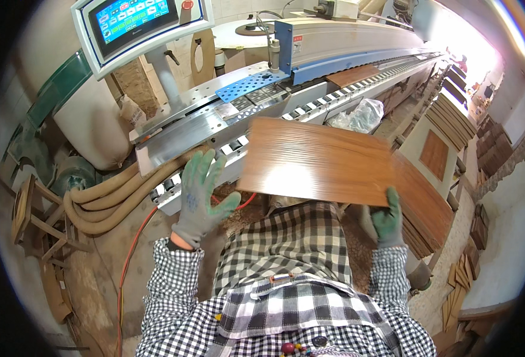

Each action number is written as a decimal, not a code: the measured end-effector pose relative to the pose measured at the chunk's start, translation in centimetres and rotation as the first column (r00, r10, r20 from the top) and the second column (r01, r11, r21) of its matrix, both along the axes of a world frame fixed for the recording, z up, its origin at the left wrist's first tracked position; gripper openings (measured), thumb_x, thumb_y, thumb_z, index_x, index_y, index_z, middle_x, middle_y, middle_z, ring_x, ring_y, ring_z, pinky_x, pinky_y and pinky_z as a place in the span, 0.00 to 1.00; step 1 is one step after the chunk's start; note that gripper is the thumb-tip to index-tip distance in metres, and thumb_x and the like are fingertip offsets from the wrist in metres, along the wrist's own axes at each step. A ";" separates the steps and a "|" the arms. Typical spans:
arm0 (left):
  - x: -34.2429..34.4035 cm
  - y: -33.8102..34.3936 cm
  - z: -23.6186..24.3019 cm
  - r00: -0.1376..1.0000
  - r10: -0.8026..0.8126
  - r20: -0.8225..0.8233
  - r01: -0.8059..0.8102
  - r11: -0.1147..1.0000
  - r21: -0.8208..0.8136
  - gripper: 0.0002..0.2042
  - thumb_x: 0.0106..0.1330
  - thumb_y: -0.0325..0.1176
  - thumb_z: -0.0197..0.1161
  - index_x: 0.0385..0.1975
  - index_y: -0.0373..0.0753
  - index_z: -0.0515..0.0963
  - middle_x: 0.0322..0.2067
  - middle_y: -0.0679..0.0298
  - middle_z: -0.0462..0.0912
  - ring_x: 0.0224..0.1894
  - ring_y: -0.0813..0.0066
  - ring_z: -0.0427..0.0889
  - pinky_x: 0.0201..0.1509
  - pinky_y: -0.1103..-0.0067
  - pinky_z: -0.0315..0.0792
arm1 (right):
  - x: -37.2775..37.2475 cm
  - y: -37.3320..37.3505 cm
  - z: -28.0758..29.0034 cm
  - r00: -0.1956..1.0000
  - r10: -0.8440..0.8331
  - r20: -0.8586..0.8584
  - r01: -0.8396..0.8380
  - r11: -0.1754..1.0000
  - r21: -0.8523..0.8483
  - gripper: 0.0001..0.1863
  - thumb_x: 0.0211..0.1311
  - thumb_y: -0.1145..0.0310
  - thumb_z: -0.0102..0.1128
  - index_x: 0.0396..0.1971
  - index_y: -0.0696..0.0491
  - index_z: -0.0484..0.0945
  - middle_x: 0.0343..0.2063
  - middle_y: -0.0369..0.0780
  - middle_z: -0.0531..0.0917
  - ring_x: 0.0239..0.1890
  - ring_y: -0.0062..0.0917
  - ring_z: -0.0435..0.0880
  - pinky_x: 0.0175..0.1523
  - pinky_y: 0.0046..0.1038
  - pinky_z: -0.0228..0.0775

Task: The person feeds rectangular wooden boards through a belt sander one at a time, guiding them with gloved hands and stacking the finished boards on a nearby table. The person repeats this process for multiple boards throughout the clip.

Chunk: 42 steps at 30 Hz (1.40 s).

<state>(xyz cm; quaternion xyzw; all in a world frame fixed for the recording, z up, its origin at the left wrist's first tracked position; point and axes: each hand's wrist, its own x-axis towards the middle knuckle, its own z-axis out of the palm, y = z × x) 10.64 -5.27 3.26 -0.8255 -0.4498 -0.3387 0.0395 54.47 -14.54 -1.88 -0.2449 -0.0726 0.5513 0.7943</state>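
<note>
A brown wood-grain board (328, 160) is held in front of my body, its glossy face upward. My right hand (387, 221), in a grey and green work glove, grips the board's near right corner with the thumb on top; the fingers beneath are hidden. Left of the board, my left hand (201, 193) is raised in a matching glove, palm turned outward, fingers spread and holding nothing. Just beyond the board runs the roller track (310, 108) of a long edge-banding machine (357, 50).
A touch-screen panel (134, 27) stands at the upper left. Tan hoses (105, 211) curl below it beside a wooden stool (42, 220). Another brown board (353, 76) lies on the machine. Stacked boards (426, 205) and a clear plastic bag (363, 116) are at the right.
</note>
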 end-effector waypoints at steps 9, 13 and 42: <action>-7.4 -2.8 -2.3 0.956 0.265 -0.126 -0.273 0.961 -0.052 0.30 0.63 0.53 0.64 0.63 0.47 0.74 0.66 0.58 0.70 0.71 0.49 0.61 0.74 0.54 0.53 | -11.9 14.6 -0.6 0.785 0.578 0.223 -0.578 0.813 -0.072 0.34 0.70 0.51 0.59 0.65 0.59 0.65 0.61 0.46 0.74 0.57 0.33 0.78 0.67 0.33 0.69; -8.4 -1.5 -2.2 0.917 0.381 -0.116 -0.387 0.921 -0.035 0.31 0.64 0.55 0.63 0.65 0.47 0.73 0.66 0.57 0.70 0.71 0.49 0.62 0.74 0.54 0.53 | -13.9 14.6 1.1 0.779 0.589 0.214 -0.611 0.790 0.052 0.30 0.73 0.44 0.52 0.57 0.57 0.74 0.51 0.41 0.82 0.48 0.27 0.82 0.56 0.29 0.75; -9.1 5.7 -2.8 0.781 0.612 -0.127 -0.624 0.774 -0.106 0.36 0.64 0.63 0.59 0.68 0.48 0.68 0.69 0.49 0.65 0.72 0.51 0.61 0.76 0.60 0.51 | -10.1 2.9 -9.6 0.528 0.443 0.725 -0.331 0.893 -0.305 0.19 0.75 0.65 0.54 0.58 0.62 0.76 0.45 0.40 0.85 0.43 0.22 0.84 0.49 0.23 0.76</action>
